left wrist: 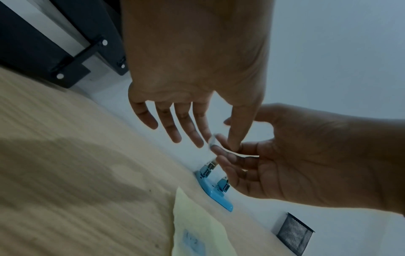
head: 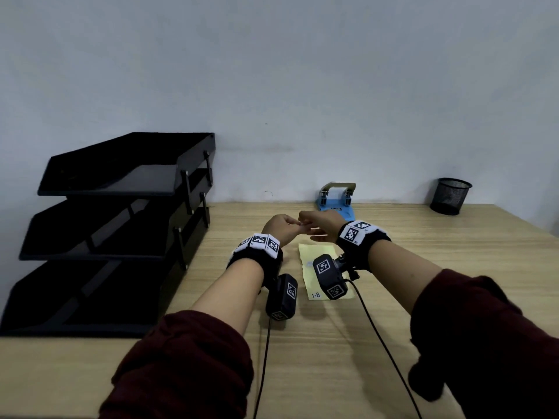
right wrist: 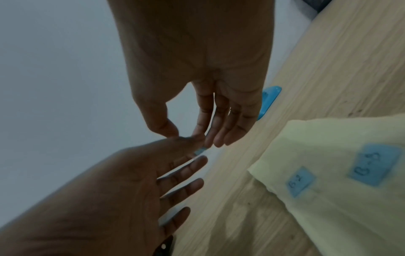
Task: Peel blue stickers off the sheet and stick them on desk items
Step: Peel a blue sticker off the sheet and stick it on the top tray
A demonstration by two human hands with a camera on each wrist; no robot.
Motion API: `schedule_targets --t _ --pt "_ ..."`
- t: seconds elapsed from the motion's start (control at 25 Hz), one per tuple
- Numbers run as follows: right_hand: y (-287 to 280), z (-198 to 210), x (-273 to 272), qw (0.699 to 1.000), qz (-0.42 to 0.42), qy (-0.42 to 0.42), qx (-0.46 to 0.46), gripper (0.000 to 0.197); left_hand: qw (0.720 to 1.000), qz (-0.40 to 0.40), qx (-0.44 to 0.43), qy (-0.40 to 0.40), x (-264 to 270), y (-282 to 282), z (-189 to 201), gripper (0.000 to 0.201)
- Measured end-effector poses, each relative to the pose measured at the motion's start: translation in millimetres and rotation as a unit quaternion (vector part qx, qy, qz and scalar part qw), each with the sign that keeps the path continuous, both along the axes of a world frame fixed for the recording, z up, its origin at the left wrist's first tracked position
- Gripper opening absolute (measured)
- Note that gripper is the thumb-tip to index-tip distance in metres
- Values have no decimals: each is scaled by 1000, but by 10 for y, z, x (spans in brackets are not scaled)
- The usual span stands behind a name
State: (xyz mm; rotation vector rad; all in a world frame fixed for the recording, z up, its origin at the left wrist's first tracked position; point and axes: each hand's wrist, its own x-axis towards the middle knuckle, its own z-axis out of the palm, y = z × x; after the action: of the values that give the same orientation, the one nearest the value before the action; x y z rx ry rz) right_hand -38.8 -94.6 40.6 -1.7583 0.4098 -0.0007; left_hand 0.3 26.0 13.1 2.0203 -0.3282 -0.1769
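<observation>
Both hands meet in the air above the back of the desk. A small blue sticker (right wrist: 200, 150) sits where their fingertips touch. My left hand (left wrist: 221, 142) pinches it between thumb and forefinger, other fingers straight. My right hand (right wrist: 186, 136) closes thumb and forefinger on the same spot. In the head view the sticker is hidden by the left hand (head: 292, 225) and right hand (head: 304, 222). The yellow sticker sheet (head: 308, 261) lies flat on the desk under my right wrist. Two blue stickers (right wrist: 301, 181) (right wrist: 375, 163) with handwriting are on it.
A blue hole punch (head: 335, 201) stands at the wall just behind the hands. A black three-tier paper tray (head: 121, 222) fills the left side. A black mesh pen cup (head: 450, 196) is at the back right. Camera cables run toward the front edge.
</observation>
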Motion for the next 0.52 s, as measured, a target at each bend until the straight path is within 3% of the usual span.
schedule_targets --t 0.16,0.36,0.52 --pt "197 159 -20 999 29 -16 8 27 998 50 -41 -21 -6 221 80 14" --pt "375 314 76 997 18 -78 8 23 989 110 -87 -41 0 495 210 28" --pt "536 422 169 988 68 -92 -99 33 983 136 -112 -47 70 722 352 26"
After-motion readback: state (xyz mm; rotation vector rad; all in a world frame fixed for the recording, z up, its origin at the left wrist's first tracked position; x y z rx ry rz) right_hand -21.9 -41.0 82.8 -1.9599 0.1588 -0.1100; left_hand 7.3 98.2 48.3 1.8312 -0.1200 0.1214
